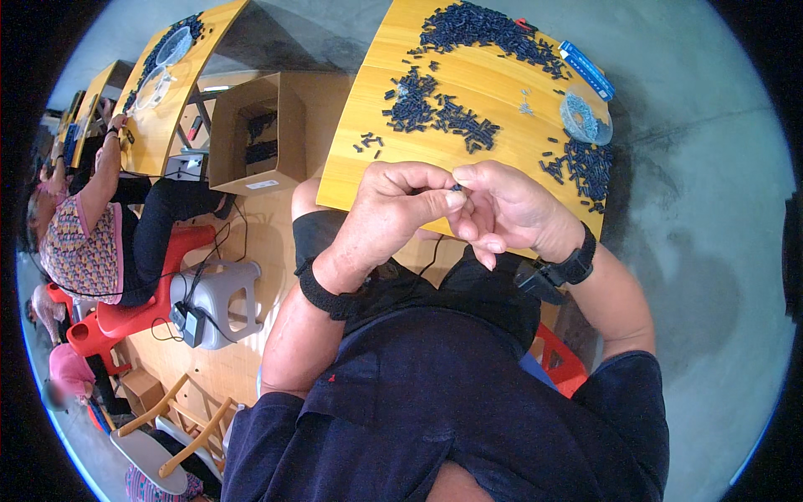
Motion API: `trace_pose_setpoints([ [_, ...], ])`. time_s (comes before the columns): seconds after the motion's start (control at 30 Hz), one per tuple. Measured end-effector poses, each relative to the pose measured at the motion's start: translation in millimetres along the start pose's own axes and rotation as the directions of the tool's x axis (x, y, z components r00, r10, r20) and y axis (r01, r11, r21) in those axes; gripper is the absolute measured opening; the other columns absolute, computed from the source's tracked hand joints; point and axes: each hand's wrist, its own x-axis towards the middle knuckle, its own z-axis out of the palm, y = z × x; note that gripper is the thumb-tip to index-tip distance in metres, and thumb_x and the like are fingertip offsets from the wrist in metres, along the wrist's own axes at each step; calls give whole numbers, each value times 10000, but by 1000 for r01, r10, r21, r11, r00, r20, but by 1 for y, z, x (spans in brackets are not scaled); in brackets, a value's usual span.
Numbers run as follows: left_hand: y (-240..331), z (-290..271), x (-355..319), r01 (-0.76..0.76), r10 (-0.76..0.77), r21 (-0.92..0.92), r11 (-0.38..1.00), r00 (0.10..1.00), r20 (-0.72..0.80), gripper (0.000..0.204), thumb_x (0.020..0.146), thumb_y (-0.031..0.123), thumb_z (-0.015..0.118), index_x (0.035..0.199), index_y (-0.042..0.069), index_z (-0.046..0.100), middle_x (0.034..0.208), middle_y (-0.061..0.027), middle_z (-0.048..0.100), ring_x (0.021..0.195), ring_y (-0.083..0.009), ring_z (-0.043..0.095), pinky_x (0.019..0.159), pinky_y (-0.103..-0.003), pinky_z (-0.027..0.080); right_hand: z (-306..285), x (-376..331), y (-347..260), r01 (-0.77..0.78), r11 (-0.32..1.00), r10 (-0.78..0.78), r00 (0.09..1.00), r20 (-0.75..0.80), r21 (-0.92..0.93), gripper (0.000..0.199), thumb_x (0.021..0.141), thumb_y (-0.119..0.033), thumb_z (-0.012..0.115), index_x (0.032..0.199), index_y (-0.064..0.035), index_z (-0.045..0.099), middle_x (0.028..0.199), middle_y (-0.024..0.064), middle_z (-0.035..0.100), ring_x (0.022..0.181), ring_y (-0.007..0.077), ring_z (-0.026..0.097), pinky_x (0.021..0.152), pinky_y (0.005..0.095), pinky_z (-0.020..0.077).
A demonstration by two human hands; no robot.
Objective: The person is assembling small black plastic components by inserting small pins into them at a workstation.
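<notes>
At a yellow wooden table (355, 125), the left hand (391, 205) and half-curled right hand (520, 205) pinch a small dark piece (457, 187) between fingertips, beyond them dark piles (468, 125), a clear tub (606, 132) of pale-blue bits (580, 117), and, leftward, a cardboard box (294, 125) holding dark contents (261, 152).

Tan floor (273, 219); grey stool (222, 289) beside red chair (125, 322); grey surface (703, 251) at right, possibly wall.

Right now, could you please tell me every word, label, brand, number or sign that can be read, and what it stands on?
Blue box on the table: pale print, too small to read.
White label on the cardboard box: too small to read.
I can make out no other text.
</notes>
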Motion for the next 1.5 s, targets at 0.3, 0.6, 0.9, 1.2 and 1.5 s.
trace_pose_setpoints([
  [0.3,1,0,2,-20,20,19,1000,1000,4,88,837,47,636,860,-30,669,735,-51,655,691,-89,598,633,-218,469,-3,3,5,1,1000,-1,1000,24,27,425,943,-344,395,817,28,558,594,102,578,354,144,520,359,311,525],
  [0.6,-11,-9,7,-128,126,87,988,992,31,105,791,27,681,894,10,684,942,-64,619,986,-143,551,810,-267,440,3,2,7,94,996,-94,992,-81,-4,401,940,-333,422,789,20,538,569,74,543,337,132,496,347,295,512],
  [0.9,-18,-6,8,-154,157,-69,986,987,43,136,799,-22,639,913,33,688,1304,-142,488,1177,-235,486,986,-372,400,5,0,10,89,996,-87,993,-81,30,413,944,-329,407,785,28,540,567,75,546,333,138,496,345,294,511],
  [1.2,-11,-4,5,-174,179,-57,983,978,108,120,815,5,635,924,14,686,1279,-143,508,1115,-222,530,945,-353,436,11,-4,13,149,987,-153,984,-85,-58,408,942,-322,438,778,34,547,561,76,556,337,132,501,349,289,509],
  [1.5,-13,-8,7,-265,261,33,964,961,87,110,813,11,641,911,2,690,1167,-132,559,1032,-198,545,898,-320,432,12,-1,17,163,984,-171,978,-123,-74,438,941,-361,444,804,42,547,580,73,558,349,131,511,357,296,513],
])
